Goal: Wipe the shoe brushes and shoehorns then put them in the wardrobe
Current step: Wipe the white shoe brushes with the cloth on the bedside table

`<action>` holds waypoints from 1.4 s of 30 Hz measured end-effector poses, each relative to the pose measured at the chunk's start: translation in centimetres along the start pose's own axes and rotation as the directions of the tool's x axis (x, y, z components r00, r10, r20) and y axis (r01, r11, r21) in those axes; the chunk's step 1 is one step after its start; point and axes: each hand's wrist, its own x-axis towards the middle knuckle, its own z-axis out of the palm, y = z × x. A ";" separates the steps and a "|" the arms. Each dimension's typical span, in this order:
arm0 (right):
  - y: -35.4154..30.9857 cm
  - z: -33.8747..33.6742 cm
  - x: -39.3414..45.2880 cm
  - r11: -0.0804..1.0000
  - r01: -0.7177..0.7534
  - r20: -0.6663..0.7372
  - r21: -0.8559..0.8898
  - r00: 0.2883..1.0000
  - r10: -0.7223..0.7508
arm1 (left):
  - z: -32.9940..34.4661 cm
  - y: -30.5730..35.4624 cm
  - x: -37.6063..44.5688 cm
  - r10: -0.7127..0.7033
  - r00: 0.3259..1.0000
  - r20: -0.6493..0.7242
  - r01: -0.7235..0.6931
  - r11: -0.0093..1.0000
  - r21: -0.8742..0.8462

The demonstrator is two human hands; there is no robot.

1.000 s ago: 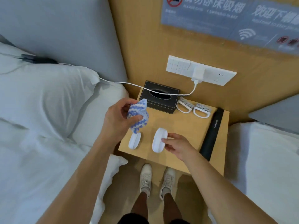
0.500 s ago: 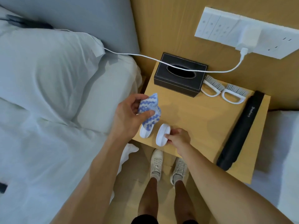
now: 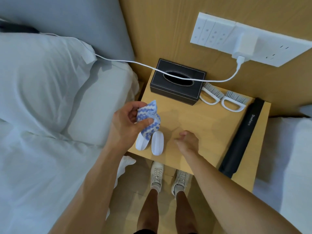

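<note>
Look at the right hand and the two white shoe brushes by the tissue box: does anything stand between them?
Nothing visible does. Only bare nightstand top lies between the right hand and the shoe brushes.

"Shoehorn" in pale letters along the long black sleeve (image 3: 244, 135) on the bedside table (image 3: 211, 119)

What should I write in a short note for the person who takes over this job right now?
Left hand: grips the blue-white cloth above the nightstand.
Right hand: empty, fingers relaxed over the nightstand.
Two white shoehorns lie side by side at the front left edge.
Two shoe brushes lie at the back beside the tissue box; the black shoehorn case lies on the right.
Nothing is in the wardrobe yet, which is out of view. How far wiping has got cannot be told.
</note>
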 end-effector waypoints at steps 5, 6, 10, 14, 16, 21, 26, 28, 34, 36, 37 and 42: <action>0.7 -7.6 3.3 0.982 0.075 -0.275 -0.176 0.954 -0.122 | 1.7 0.4 0.9 -0.029 0.999 0.024 0.030 0.998 -0.050; 0.8 -9.1 4.1 0.975 0.089 -0.334 -0.205 0.930 -0.155 | 2.1 0.4 1.1 -0.032 0.999 0.030 0.033 0.998 -0.051; 0.8 -14.9 7.3 0.897 0.176 -0.465 -0.405 0.805 -0.368 | 3.6 0.5 1.3 -0.046 0.998 0.041 0.048 0.997 -0.062; 1.0 -18.6 10.2 0.790 0.179 -0.367 -0.586 0.811 -0.456 | 4.7 0.7 0.8 -0.046 0.997 0.053 0.053 0.991 -0.120; 1.2 -19.3 11.5 0.742 0.191 -0.290 -0.643 0.836 -0.466 | 5.2 0.6 0.4 -0.079 0.995 0.054 0.087 0.981 -0.172; 0.9 -19.4 13.7 0.650 0.174 -0.203 -0.740 0.864 -0.462 | 5.9 0.5 -0.6 -0.117 0.992 0.042 0.122 0.978 -0.170; 0.7 -19.1 14.3 0.702 0.143 -0.215 -0.698 0.893 -0.395 | 5.9 1.0 -1.5 -0.113 0.993 0.044 0.118 0.983 -0.144; 0.6 -19.3 13.7 0.771 0.113 -0.242 -0.627 0.912 -0.331 | 5.9 1.4 -1.8 -0.118 0.992 0.046 0.124 0.980 -0.155; 0.6 -22.0 7.9 0.970 0.180 -0.284 -0.160 0.933 -0.220 | 6.1 4.4 -2.2 -0.067 0.996 0.065 0.076 0.985 -0.154; 0.6 -23.5 5.1 0.975 0.221 -0.209 -0.025 0.953 -0.221 | 6.2 6.1 -2.3 -0.020 0.996 0.083 0.031 0.991 -0.134; 0.6 -24.1 3.6 0.972 0.233 -0.150 0.035 0.963 -0.225 | 6.1 7.1 -2.4 0.003 0.995 0.099 0.009 0.993 -0.122; -0.4 -26.5 -5.3 0.895 0.310 0.127 0.322 0.922 -0.365 | 5.5 12.4 -3.5 0.171 0.967 0.191 -0.159 0.984 -0.074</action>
